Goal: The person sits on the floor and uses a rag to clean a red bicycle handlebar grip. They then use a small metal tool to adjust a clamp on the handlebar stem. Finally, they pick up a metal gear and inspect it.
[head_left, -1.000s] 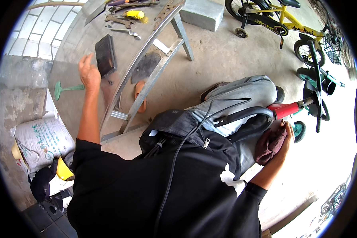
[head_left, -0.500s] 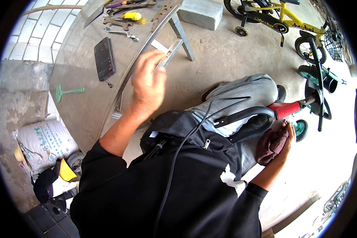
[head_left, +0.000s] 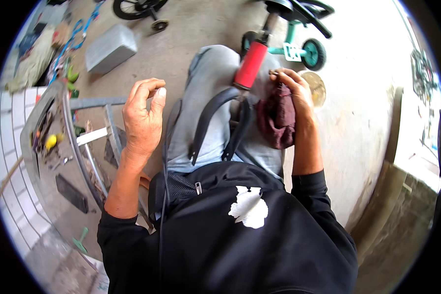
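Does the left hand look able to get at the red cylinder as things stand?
Probably yes: the left hand looks empty, and although the left knee lies between it and the red cylinder, a reach over the knee seems free. The right hand, with the cloth, is on the cylinder's other side.

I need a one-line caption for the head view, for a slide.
Right hand holding a maroon cloth, left hand half-open, red tube between them.
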`<state>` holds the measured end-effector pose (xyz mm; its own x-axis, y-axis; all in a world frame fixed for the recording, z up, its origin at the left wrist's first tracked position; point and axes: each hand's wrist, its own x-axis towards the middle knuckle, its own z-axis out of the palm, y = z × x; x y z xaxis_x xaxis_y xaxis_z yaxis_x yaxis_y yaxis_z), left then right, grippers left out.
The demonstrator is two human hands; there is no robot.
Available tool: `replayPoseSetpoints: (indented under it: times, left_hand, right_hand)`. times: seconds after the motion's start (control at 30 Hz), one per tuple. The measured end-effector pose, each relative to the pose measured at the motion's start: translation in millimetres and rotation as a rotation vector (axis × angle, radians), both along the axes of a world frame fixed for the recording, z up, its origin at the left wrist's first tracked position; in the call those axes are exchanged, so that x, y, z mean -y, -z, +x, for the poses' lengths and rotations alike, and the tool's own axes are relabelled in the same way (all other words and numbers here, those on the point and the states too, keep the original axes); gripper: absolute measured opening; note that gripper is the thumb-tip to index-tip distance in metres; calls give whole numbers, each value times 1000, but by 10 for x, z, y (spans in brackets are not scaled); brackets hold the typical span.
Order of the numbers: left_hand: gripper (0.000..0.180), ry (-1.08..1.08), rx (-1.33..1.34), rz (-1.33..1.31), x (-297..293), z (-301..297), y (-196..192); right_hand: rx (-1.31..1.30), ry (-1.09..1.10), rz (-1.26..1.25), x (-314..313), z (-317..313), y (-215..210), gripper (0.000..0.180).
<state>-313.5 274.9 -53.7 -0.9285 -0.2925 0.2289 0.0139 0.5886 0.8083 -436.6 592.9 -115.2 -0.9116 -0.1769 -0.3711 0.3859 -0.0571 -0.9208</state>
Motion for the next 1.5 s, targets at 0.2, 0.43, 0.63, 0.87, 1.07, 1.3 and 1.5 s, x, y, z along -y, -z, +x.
replayPoseSetpoints:
  times: [0.2,0.43,0.63,0.87,1.07,1.3,1.5]
  left_hand:
    - [21,248,223,86,-309,-579,122]
    - [52,453,292,511,-817,-1151,347]
    - [55,459,380,726,-877,-1400,385]
    - [46,531,330,678,-1152,-1481,360]
    - [35,479,349,687,-1232,-1445,396]
    - [32,390,296,683,-1241,-1355,447]
    - [33,459,319,682,-1178,-1393,442]
  right_hand:
    - [16,68,-116,-76,70,51,21]
    - [125,128,-234,-72,97,-25,20]
    - [113,152,-221,-98,117,-37,20]
    - [99,124,-216,-76,141,-108,22]
    - [108,144,-239,-112,197,-120,21]
    - [106,153,-278,-96,223,-153,21]
    - [90,156,-307,-46,183,-137,20]
